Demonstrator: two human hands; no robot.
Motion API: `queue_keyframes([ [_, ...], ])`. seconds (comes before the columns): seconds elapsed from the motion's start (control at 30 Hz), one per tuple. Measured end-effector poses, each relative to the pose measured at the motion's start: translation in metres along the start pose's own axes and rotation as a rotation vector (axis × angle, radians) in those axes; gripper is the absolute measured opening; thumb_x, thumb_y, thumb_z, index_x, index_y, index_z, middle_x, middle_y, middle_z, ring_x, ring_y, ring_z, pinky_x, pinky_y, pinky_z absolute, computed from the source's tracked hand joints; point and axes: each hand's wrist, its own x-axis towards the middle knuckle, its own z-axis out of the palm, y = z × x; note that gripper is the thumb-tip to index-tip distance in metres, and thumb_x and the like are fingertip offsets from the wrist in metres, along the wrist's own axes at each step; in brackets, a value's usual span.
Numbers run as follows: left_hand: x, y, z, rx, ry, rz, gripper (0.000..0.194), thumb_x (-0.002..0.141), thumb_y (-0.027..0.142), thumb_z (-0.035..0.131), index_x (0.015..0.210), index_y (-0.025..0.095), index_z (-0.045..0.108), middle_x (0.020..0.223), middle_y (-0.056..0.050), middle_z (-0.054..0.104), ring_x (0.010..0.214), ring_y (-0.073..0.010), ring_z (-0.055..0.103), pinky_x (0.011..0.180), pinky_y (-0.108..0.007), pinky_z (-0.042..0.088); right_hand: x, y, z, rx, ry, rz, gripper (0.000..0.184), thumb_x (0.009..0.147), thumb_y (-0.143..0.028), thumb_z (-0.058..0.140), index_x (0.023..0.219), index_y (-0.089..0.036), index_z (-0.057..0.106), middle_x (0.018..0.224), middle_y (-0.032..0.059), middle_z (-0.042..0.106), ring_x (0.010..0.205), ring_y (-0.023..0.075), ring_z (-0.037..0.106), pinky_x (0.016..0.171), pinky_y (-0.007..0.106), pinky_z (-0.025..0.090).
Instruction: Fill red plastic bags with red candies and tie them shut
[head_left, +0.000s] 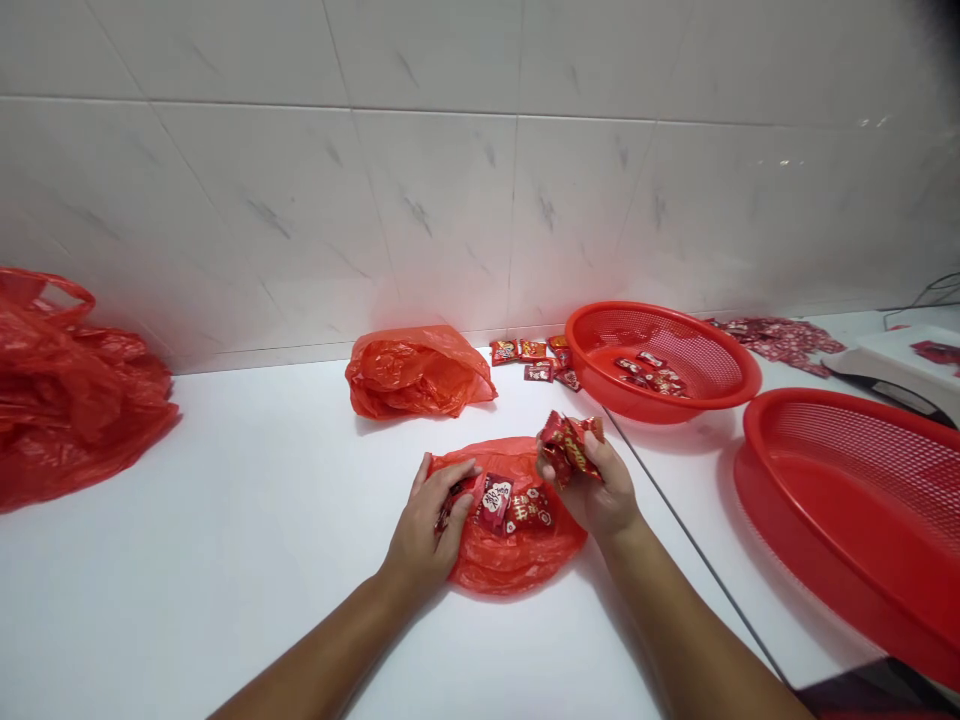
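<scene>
Right hand's pinching shiny red packets, left hand's curled over mostly hidden ones, grip unclear.

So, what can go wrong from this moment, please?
The right hand holds several shiny red snack packets in one bunch, so one might slip out.
The thin red plastic bag lies low under the left hand; if it gets pulled, the packets on it could slide.
Loose packets lie close beside the round red plastic basket, so a nudge might scatter them.
</scene>
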Motion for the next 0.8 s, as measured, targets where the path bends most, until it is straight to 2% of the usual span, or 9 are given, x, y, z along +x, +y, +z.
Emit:
queue_keyframes([
  [0.1, -0.0001, 0.0007, -0.0017, 0.004, -0.016, 0.09, 0.037, 0.105, 0.021, 0.053, 0.141, 0.031, 0.057, 0.133, -0.004, 0.073, 0.124, -0.0232, 0.068, 0.132, -0.063, 0.022, 0.0028, 0.0022, 0.0012, -0.07, 0.04, 0.104, 0.036, 0.093, -0.055, 0.07, 0.091, -0.019, 0.071, 0.075, 0.0032, 0.067, 0.06, 0.0159, 0.06, 0.057, 0.029, 0.053],
  [0.17, 0.0005, 0.0002, -0.0023, 0.002, -0.058, 0.136, 0.036, 0.105, 0.019, 0.053, 0.139, 0.032, 0.059, 0.135, -0.004, 0.072, 0.127, -0.0234, 0.066, 0.128, -0.06, 0.032, 0.0041, 0.0027, 0.0037, -0.08, 0.071, 0.128, 0.035, 0.094, -0.055, 0.071, 0.091, -0.02, 0.069, 0.076, 0.0014, 0.065, 0.063, 0.0153, 0.06, 0.06, 0.029, 0.055],
  [0.27, 0.0014, -0.0017, -0.0017, 0.001, -0.114, 0.149, 0.035, 0.106, 0.019, 0.052, 0.137, 0.032, 0.062, 0.137, -0.005, 0.071, 0.13, -0.0236, 0.064, 0.119, -0.053, 0.046, 0.005, 0.0024, 0.0056, -0.125, 0.073, 0.159, 0.037, 0.095, -0.057, 0.069, 0.089, -0.02, 0.065, 0.075, -0.0006, 0.06, 0.064, 0.0142, 0.056, 0.061, 0.028, 0.053],
  [0.37, 0.0017, -0.0034, -0.0003, 0.0, -0.131, 0.139, 0.031, 0.106, 0.021, 0.053, 0.133, 0.031, 0.066, 0.136, -0.006, 0.071, 0.128, -0.0234, 0.065, 0.111, -0.047, 0.053, 0.0057, 0.0008, 0.0032, -0.305, 0.022, 0.173, 0.04, 0.098, -0.061, 0.062, 0.094, -0.021, 0.063, 0.075, -0.0012, 0.057, 0.063, 0.0146, 0.051, 0.059, 0.029, 0.047],
  [0.57, 0.0027, -0.0014, -0.0009, -0.02, -0.153, 0.068, 0.028, 0.108, 0.028, 0.051, 0.128, 0.03, 0.07, 0.135, -0.007, 0.071, 0.126, -0.0244, 0.066, 0.109, -0.047, 0.055, 0.006, -0.0034, 0.0006, -0.757, -0.09, 0.056, 0.039, 0.102, -0.052, 0.057, 0.08, -0.02, 0.052, 0.071, -0.0036, 0.044, 0.067, 0.0133, 0.04, 0.065, 0.028, 0.036],
  [0.7, 0.0041, 0.0014, -0.003, -0.112, -0.167, -0.044, 0.031, 0.11, 0.034, 0.047, 0.13, 0.029, 0.07, 0.136, -0.007, 0.071, 0.129, -0.0254, 0.064, 0.113, -0.048, 0.052, 0.0037, -0.0046, 0.0034, -0.793, -0.11, 0.036, 0.032, 0.103, -0.048, 0.056, 0.086, -0.021, 0.056, 0.074, -0.0031, 0.049, 0.069, 0.014, 0.043, 0.068, 0.029, 0.036],
  [0.8, 0.0028, 0.0033, -0.0029, -0.272, -0.063, -0.145, 0.035, 0.111, 0.04, 0.043, 0.124, 0.027, 0.072, 0.131, -0.008, 0.073, 0.124, -0.0261, 0.066, 0.111, -0.047, 0.052, 0.0031, -0.0065, 0.0039, -0.747, -0.087, 0.013, 0.029, 0.102, -0.049, 0.057, 0.093, -0.022, 0.059, 0.075, -0.0031, 0.049, 0.07, 0.0144, 0.043, 0.069, 0.029, 0.036],
])
